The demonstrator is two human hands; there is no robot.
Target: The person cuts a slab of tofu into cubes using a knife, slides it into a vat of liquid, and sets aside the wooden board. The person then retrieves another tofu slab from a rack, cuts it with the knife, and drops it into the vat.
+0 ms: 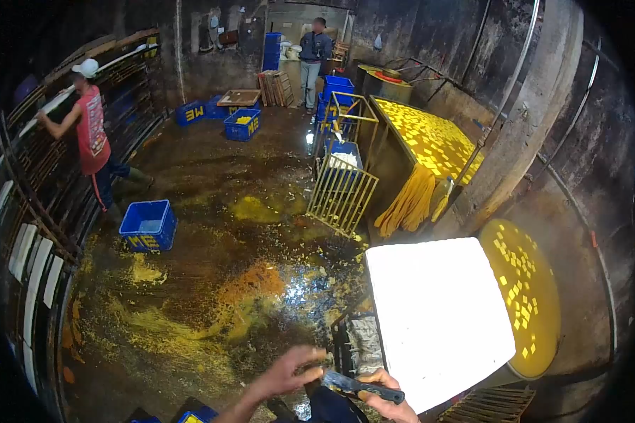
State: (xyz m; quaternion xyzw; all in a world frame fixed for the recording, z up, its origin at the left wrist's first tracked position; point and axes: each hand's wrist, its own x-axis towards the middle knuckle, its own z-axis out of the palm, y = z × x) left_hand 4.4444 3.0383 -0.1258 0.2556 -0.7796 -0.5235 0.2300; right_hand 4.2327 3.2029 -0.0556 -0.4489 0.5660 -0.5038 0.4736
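Observation:
My right hand (382, 396) is closed around the dark handle of a knife (363, 387), low in the view beside the near edge of a large bright white slab (437, 317). The knife's wide blade points left. My left hand (293, 370) is just left of the blade, palm turned inward and fingers partly curled and apart, with nothing visible in it. The slab lies on a stand whose frame shows at its left side.
A round vat (548, 299) with yellow pieces stands right of the slab. Behind are a yellow-filled tank (430, 137), a metal rack (342, 194) and blue crates (148, 224). One person (94, 134) is at the left shelves; another (313, 62) stands at the back. The floor looks wet.

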